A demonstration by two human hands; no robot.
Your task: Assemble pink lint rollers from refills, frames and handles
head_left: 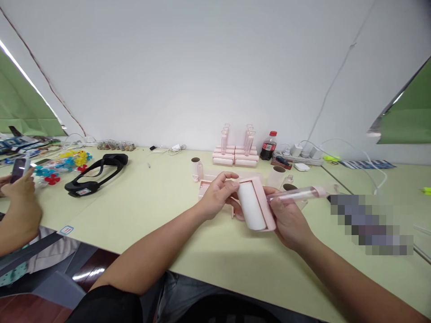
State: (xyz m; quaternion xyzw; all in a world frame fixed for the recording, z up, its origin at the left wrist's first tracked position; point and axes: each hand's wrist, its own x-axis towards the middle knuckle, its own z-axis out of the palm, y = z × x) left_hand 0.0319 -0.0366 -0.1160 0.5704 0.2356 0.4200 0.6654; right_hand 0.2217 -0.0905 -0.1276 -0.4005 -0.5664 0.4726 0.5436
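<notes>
Behind everything stands the white wall (202, 67), and before it the pale table (161, 188), where my forearms reach across. On my left lies a black headset (79, 187), tilted, its strap looped. Ahead, near the wall, sit the pink rollers (224, 157), packed side by side with clear handles upright.

The roller (252, 206) I'm handling is up in front of me, above the table's middle, white roll slanting in its pink frame. My right hand (289, 220) grips it, thumb against the clear handle (296, 194), the other fingers closed behind and partly hidden. My left hand (218, 197) is curled, thumb and forefinger touching the roll's upper end; I can't tell whether they pinch it or just rest there.

Beyond the roller stands a cola bottle (268, 148). A paper tube (278, 175) stands just beyond my right hand; a smaller tube (195, 167) stands beyond my left.
</notes>
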